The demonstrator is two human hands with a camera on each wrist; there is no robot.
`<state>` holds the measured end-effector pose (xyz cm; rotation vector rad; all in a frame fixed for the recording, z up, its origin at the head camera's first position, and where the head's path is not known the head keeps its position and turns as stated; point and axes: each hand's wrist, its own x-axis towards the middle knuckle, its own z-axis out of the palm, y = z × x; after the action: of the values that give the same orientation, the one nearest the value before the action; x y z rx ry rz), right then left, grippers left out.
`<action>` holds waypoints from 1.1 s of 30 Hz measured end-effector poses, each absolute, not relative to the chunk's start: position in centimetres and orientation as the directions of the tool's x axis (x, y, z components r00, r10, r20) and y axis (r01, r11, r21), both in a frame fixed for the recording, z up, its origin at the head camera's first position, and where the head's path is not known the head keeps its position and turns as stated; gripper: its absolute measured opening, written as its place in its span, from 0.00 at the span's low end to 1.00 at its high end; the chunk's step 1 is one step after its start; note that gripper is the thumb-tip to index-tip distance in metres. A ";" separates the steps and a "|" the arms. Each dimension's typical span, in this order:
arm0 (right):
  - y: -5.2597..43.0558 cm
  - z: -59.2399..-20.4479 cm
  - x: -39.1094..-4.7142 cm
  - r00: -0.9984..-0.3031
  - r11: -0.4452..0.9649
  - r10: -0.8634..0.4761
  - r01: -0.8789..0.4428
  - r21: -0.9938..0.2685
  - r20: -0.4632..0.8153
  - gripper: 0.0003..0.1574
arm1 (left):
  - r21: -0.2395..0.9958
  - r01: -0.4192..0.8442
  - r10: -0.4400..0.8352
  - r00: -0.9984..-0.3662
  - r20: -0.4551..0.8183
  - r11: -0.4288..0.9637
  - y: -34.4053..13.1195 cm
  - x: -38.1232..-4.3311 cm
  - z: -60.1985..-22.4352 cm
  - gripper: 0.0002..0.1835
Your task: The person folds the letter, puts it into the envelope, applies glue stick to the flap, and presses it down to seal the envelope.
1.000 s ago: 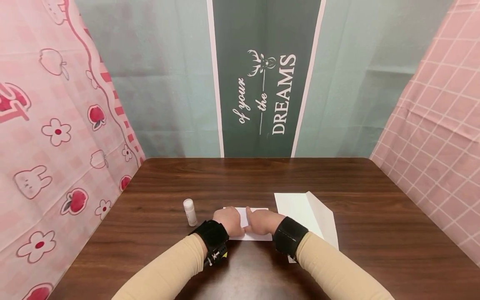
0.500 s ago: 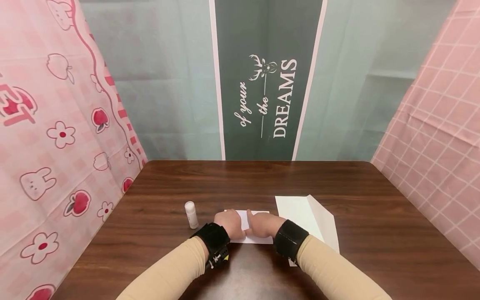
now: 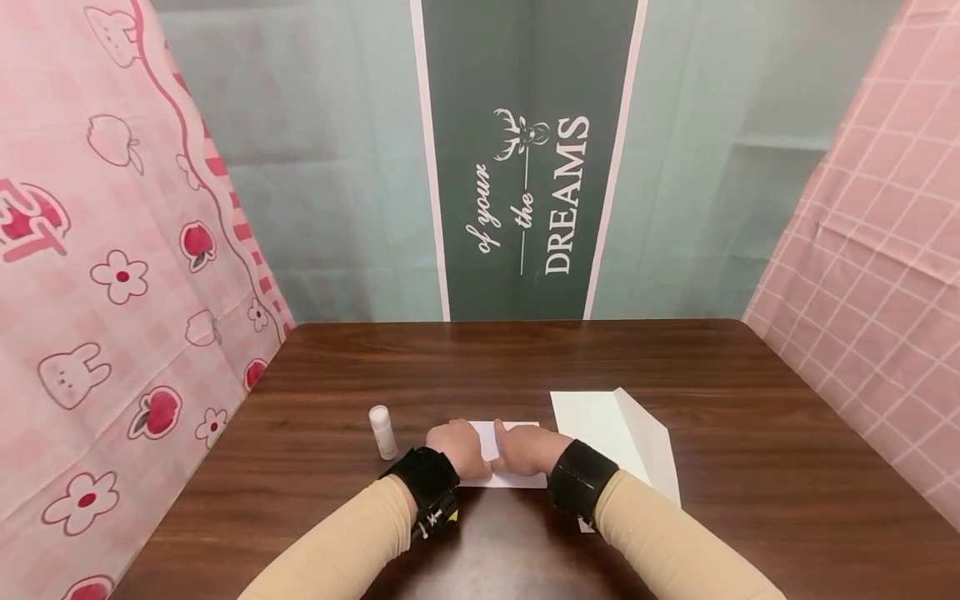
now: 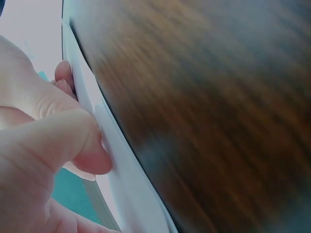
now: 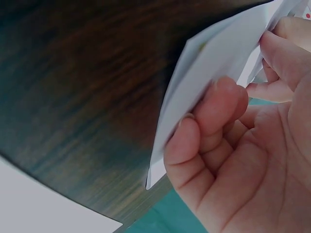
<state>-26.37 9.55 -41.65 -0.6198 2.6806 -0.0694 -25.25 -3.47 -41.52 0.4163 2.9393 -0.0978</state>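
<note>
A folded white paper [image 3: 504,481] lies flat on the brown wooden table, with both hands on it side by side. My left hand [image 3: 458,447] holds its left half; in the left wrist view the bent thumb presses along the paper [image 4: 129,174]. On the right half, my right hand [image 3: 525,447] has its fingers curled, and their tips touch the layered paper [image 5: 218,60] in the right wrist view. Between the hands a small strip of the paper shows. Much of the sheet is covered by the hands.
Left of the hands is a white capped tube [image 3: 382,433], like a glue stick. A second white sheet [image 3: 600,417], creased with a raised flap, lies to the right, partly under the right forearm. Patterned curtains [image 3: 112,333] flank the table [image 3: 510,358].
Both hands stay on the folded paper in nearly the same place. The whole head view has shifted slightly; the tube and the second sheet lie as before.
</note>
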 end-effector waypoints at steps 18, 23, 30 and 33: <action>9.5 -41.9 -26.3 -0.832 0.902 -0.429 -0.419 -0.108 -0.352 0.46 | -0.072 0.247 0.229 -0.954 -0.194 0.966 -3.3 -25.2 -41.2 0.31; 9.6 -41.9 -26.0 -0.836 0.908 -0.416 -0.404 -0.112 -0.358 0.47 | -0.060 0.241 0.225 -0.952 -0.207 0.969 -3.4 -25.1 -41.2 0.27; 9.7 -41.7 -26.1 -0.835 0.904 -0.425 -0.410 -0.120 -0.351 0.47 | -0.088 0.245 0.223 -0.953 -0.206 0.965 -3.4 -25.2 -41.0 0.27; 9.6 -41.8 -26.3 -0.831 0.897 -0.439 -0.429 -0.110 -0.343 0.47 | -0.102 0.239 0.214 -0.954 -0.208 0.966 -3.5 -25.2 -40.9 0.26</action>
<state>-26.26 9.60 -41.82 -0.6399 2.6997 -0.0395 -25.23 -3.47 -40.86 0.3396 2.9195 -0.1865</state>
